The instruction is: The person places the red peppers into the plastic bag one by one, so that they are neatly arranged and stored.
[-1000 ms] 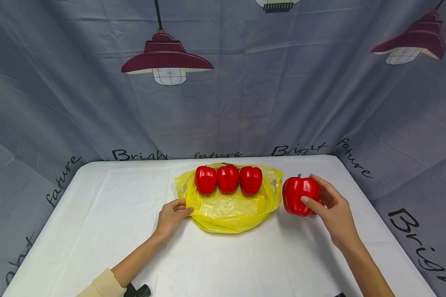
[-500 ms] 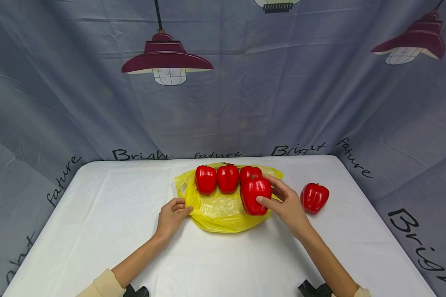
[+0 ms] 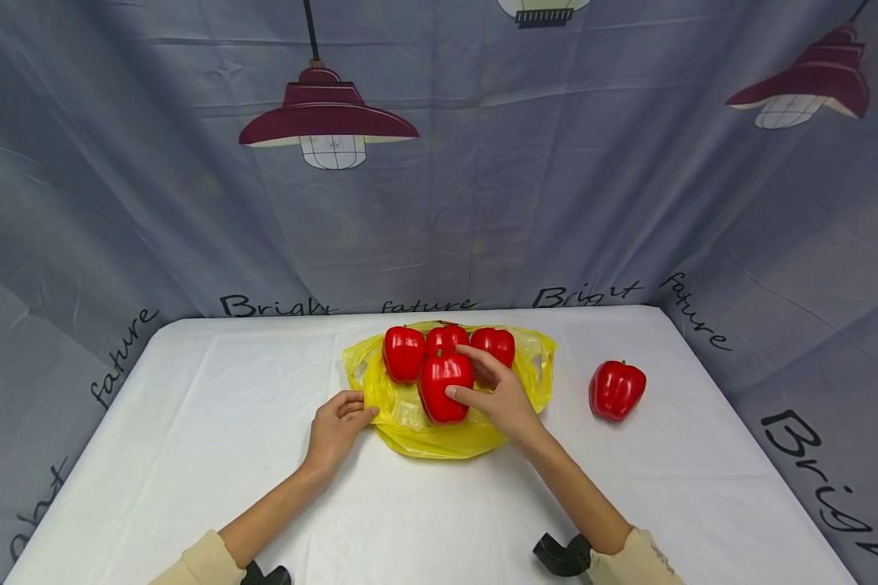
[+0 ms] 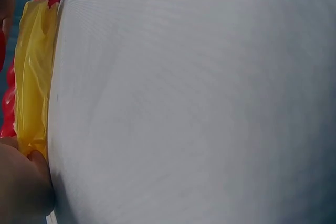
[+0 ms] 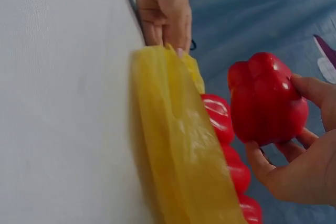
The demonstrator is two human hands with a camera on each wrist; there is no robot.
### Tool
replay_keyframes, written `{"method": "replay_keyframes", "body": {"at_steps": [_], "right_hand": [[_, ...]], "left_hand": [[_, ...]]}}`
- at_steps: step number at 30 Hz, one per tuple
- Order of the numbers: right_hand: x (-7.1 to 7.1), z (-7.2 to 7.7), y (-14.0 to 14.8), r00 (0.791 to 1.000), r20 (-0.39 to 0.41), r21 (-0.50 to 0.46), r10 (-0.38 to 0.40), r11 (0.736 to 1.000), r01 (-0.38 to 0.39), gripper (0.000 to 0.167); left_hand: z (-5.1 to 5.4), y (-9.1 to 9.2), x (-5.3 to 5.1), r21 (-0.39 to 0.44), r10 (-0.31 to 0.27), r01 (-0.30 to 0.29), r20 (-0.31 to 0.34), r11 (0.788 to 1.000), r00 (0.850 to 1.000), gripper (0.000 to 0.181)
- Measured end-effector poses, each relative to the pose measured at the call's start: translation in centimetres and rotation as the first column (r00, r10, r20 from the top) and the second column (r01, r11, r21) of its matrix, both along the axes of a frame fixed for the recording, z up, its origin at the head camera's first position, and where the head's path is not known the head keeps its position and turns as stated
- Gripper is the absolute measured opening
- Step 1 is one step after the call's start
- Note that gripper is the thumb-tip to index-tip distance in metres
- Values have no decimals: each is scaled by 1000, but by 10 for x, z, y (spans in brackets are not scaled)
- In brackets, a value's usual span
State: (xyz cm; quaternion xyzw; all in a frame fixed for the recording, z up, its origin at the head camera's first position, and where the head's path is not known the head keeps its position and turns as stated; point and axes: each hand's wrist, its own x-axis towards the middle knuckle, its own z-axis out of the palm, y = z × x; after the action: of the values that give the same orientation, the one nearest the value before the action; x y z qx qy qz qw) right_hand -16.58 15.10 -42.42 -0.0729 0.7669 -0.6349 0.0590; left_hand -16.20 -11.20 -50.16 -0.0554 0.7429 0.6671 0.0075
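My right hand grips a red bell pepper from its right side, above the yellow plastic bag. In the right wrist view that bell pepper is raised over the bag, with fingers and thumb around it. Three more red bell peppers stand in a row at the bag's far side; the left one shows best, and the held pepper partly covers the middle one. At the bag's near left edge my left hand pinches the plastic, as the left wrist view of the hand also shows.
Another red bell pepper stands on the white table, right of the bag. Behind the table hangs a grey-blue curtain printed with lamps and lettering. Black wrist mounts show at both forearms.
My right hand has carried its bell pepper leftward from the table's right side to over the bag, uncovering the other pepper there. My left hand stays at the bag's edge.
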Motion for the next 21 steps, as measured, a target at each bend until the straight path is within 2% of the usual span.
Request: {"method": "replay_keyframes", "body": {"at_steps": [4,10,21], "right_hand": [[-4,-8,-13,1000,12,-14,0,1000,0,59],[-5,-22,-27,999,32,31,-5,1000,4,56],[-6,-43,-33,997,64,56,-49,997,45,55]], "left_hand": [[1,1,1,-5,-3,3,-8,1000,1000,29],[1,1,1,-28,-2,2,-6,1000,1000,28],[0,1,1,-42,2,-2,-4,999,1000,26]]}}
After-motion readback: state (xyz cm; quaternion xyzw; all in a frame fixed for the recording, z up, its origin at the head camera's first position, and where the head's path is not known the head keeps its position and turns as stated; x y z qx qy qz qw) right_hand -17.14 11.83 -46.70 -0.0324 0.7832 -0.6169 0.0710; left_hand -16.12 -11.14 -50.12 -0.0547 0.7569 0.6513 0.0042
